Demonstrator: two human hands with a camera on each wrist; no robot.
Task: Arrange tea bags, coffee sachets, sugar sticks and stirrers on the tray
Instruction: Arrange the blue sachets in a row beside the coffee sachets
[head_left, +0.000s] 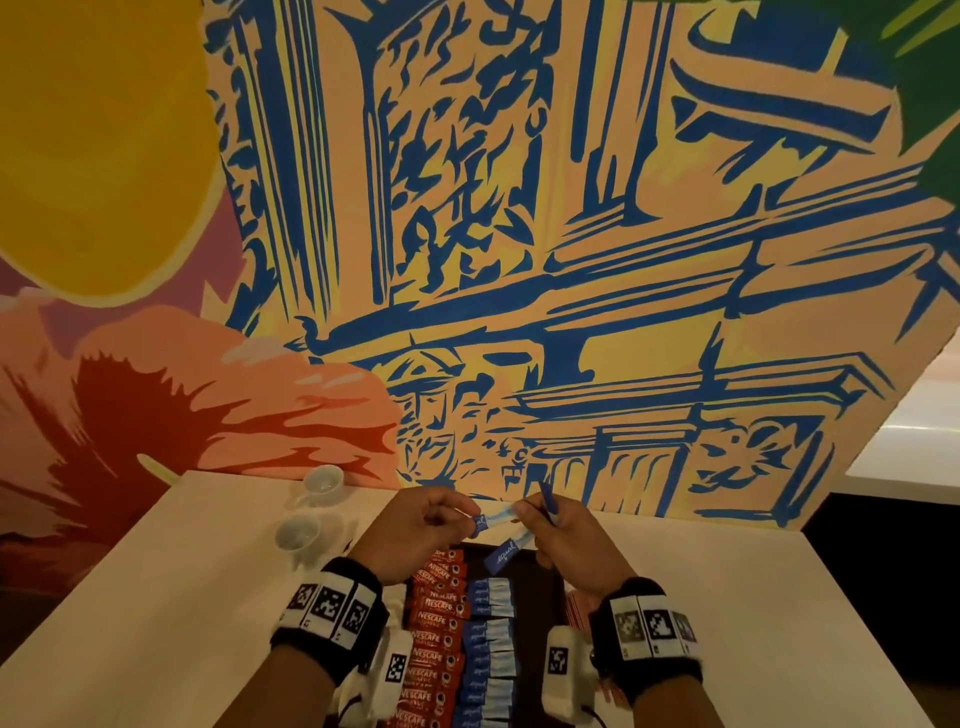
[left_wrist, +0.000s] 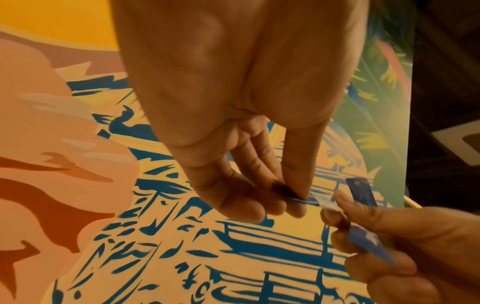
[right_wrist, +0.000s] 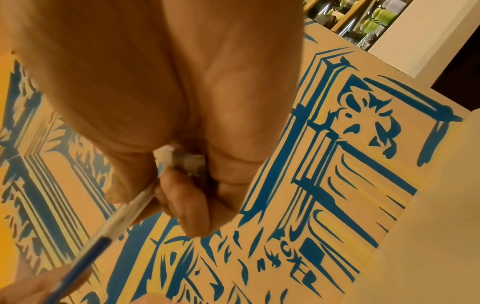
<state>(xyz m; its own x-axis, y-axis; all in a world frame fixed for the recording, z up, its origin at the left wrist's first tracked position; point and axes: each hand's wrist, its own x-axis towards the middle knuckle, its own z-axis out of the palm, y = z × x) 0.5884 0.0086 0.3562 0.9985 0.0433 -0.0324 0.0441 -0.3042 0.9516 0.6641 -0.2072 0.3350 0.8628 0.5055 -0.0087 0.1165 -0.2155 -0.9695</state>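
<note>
Both hands up above the far end of the tray (head_left: 550, 582), working one blue-and-white sugar stick (head_left: 493, 518) btwn them. Left hand (head_left: 415, 535) pinches the stick's dark-blue end w/ thumb + fingertips (left_wrist: 293, 207); other fingers curled in under. Right hand (head_left: 563, 535) pinches the stick's pale end, and the same fist also clamps more blue sticks (head_left: 548, 501): one pokes up past the knuckles, another, marked "equal", hangs below the grip toward the tray. In the right wrist view the stick (right_wrist: 124, 222) runs edge-on from the curled fingers (right_wrist: 187, 205) down to the other hand at the bottom-left corner. How many spare sticks are in the fist: can't tell.

Directly below the grip, on the dark tray: a column of red Nescafe coffee sachets (head_left: 434, 639) under the left wrist side, and touching it on the right a column of blue-white sugar sticks (head_left: 491, 654), both overlapped like shingles. Reddish striped packets (head_left: 579, 610) sit under the right wrist; partly hidden, kind unclear.

Left of the left hand, well apart: two white cups (head_left: 306, 506) on the pale table (head_left: 156, 597). Beyond the grip, a painted mural wall (head_left: 519, 234).
</note>
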